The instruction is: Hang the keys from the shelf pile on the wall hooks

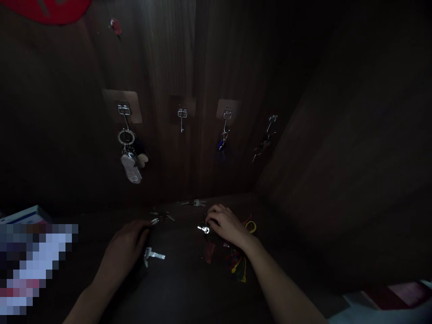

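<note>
In the dim head view, my left hand [126,245] reaches onto the dark shelf, its fingers closed at the near end of a small bunch of keys [162,218]. A single silver key [154,254] lies just in front of that hand. My right hand [227,223] is bent down with its fingertips together on a shiny key [203,228]. Behind it, more keys [195,203] rest along the back wall. Beside the right wrist lie a yellow loop [250,226] and a tangle of coloured cords [239,266], partly covered by the forearm.
Metal hooks line the wooden back wall. A key ring with a nail clipper [131,166] hangs at left, a bare hook [182,118] follows, then hooks bearing a blue-tagged ring [221,145] and keys [265,144]. A box [27,215] stands left; a red-and-white packet [394,294] lies lower right.
</note>
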`<state>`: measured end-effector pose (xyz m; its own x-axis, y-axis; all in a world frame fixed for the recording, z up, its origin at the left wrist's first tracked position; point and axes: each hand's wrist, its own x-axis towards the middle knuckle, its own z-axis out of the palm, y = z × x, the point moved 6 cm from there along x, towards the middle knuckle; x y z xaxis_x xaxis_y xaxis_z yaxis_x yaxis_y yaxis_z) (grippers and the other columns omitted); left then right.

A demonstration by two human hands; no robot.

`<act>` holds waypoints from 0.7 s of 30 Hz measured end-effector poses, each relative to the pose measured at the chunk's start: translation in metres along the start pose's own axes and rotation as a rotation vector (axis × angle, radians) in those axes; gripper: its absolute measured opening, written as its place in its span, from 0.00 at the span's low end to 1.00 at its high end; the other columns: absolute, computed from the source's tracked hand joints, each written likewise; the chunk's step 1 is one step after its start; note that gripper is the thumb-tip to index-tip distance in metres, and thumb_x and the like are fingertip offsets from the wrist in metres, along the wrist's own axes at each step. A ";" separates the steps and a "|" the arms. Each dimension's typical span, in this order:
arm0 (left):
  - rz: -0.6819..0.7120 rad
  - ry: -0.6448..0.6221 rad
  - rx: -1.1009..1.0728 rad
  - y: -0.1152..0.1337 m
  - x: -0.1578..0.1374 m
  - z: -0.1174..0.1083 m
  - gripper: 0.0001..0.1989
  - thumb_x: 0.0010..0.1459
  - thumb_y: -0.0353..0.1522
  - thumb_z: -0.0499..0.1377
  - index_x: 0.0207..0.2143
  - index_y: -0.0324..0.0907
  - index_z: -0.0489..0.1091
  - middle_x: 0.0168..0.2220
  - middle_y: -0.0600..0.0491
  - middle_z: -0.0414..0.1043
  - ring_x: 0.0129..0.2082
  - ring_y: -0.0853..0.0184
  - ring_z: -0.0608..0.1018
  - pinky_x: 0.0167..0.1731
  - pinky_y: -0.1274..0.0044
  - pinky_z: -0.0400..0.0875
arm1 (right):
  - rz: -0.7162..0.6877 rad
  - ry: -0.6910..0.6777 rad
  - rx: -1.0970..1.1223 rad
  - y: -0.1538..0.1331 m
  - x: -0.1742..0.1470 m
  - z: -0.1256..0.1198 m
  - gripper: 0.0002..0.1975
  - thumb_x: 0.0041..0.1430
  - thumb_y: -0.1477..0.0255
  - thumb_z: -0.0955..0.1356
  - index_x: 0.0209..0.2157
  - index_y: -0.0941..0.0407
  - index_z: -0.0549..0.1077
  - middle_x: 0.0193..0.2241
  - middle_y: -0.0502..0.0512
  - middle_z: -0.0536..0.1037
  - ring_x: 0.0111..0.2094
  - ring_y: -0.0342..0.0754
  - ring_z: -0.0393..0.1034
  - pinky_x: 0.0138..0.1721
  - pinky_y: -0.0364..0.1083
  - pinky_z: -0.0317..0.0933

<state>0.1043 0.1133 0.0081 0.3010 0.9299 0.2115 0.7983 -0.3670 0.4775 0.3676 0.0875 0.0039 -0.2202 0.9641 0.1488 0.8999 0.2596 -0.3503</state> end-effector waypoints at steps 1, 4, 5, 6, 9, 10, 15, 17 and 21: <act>-0.009 0.000 0.001 0.000 0.000 -0.001 0.15 0.58 0.35 0.47 0.41 0.44 0.70 0.42 0.50 0.76 0.43 0.59 0.77 0.45 0.68 0.69 | -0.007 0.020 0.002 -0.001 0.001 0.000 0.08 0.56 0.78 0.64 0.32 0.53 0.74 0.45 0.55 0.72 0.49 0.51 0.64 0.49 0.54 0.54; -0.022 -0.002 -0.010 0.000 0.000 -0.002 0.14 0.57 0.35 0.48 0.41 0.45 0.71 0.43 0.51 0.76 0.43 0.59 0.77 0.45 0.69 0.69 | -0.032 0.080 0.028 -0.005 0.005 0.003 0.08 0.55 0.79 0.63 0.33 0.54 0.72 0.54 0.56 0.66 0.58 0.52 0.55 0.53 0.55 0.52; -0.023 -0.006 -0.015 0.000 -0.001 0.000 0.14 0.57 0.35 0.48 0.41 0.45 0.71 0.43 0.52 0.76 0.44 0.60 0.77 0.46 0.69 0.69 | -0.035 0.090 0.043 -0.005 0.007 0.005 0.08 0.56 0.79 0.63 0.36 0.54 0.70 0.56 0.57 0.65 0.60 0.52 0.52 0.54 0.55 0.51; -0.025 -0.013 -0.017 0.000 -0.001 0.001 0.14 0.57 0.35 0.48 0.41 0.46 0.71 0.44 0.52 0.76 0.44 0.60 0.76 0.46 0.69 0.68 | -0.032 0.091 0.058 -0.006 0.008 0.007 0.08 0.56 0.78 0.63 0.38 0.54 0.69 0.56 0.58 0.65 0.61 0.51 0.50 0.55 0.55 0.50; -0.029 -0.037 -0.013 -0.001 -0.002 0.006 0.14 0.58 0.34 0.48 0.42 0.46 0.70 0.45 0.52 0.76 0.45 0.60 0.76 0.47 0.68 0.68 | -0.008 0.055 0.079 -0.006 0.012 0.011 0.09 0.58 0.74 0.64 0.42 0.55 0.67 0.52 0.60 0.69 0.58 0.52 0.57 0.56 0.55 0.49; -0.028 -0.045 -0.011 -0.001 -0.002 0.007 0.14 0.58 0.34 0.48 0.42 0.46 0.70 0.45 0.52 0.76 0.45 0.60 0.76 0.47 0.69 0.68 | -0.007 0.040 0.080 -0.006 0.013 0.012 0.08 0.59 0.74 0.63 0.42 0.55 0.67 0.49 0.59 0.72 0.55 0.51 0.61 0.56 0.55 0.50; -0.081 -0.028 0.027 -0.009 -0.001 -0.002 0.16 0.60 0.34 0.44 0.44 0.47 0.69 0.44 0.53 0.77 0.43 0.61 0.78 0.43 0.72 0.70 | -0.070 0.025 0.098 -0.012 0.010 0.006 0.07 0.61 0.73 0.62 0.40 0.53 0.69 0.40 0.53 0.76 0.43 0.49 0.70 0.52 0.52 0.54; -0.129 -0.021 0.040 -0.015 -0.001 -0.007 0.17 0.61 0.33 0.43 0.45 0.48 0.69 0.45 0.53 0.76 0.43 0.62 0.78 0.41 0.73 0.70 | -0.095 0.031 0.116 -0.013 0.009 0.004 0.08 0.61 0.73 0.62 0.41 0.53 0.70 0.41 0.53 0.76 0.44 0.49 0.70 0.49 0.50 0.57; -0.237 -0.062 0.070 -0.026 -0.001 -0.017 0.18 0.60 0.34 0.44 0.46 0.48 0.69 0.46 0.53 0.76 0.43 0.59 0.78 0.39 0.73 0.70 | -0.117 0.039 0.152 -0.012 0.008 0.004 0.10 0.61 0.74 0.63 0.42 0.53 0.71 0.42 0.54 0.76 0.46 0.49 0.69 0.48 0.48 0.59</act>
<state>0.0742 0.1213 0.0101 0.1313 0.9902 0.0468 0.8841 -0.1384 0.4464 0.3535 0.0918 0.0055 -0.3020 0.9247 0.2316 0.8013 0.3779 -0.4639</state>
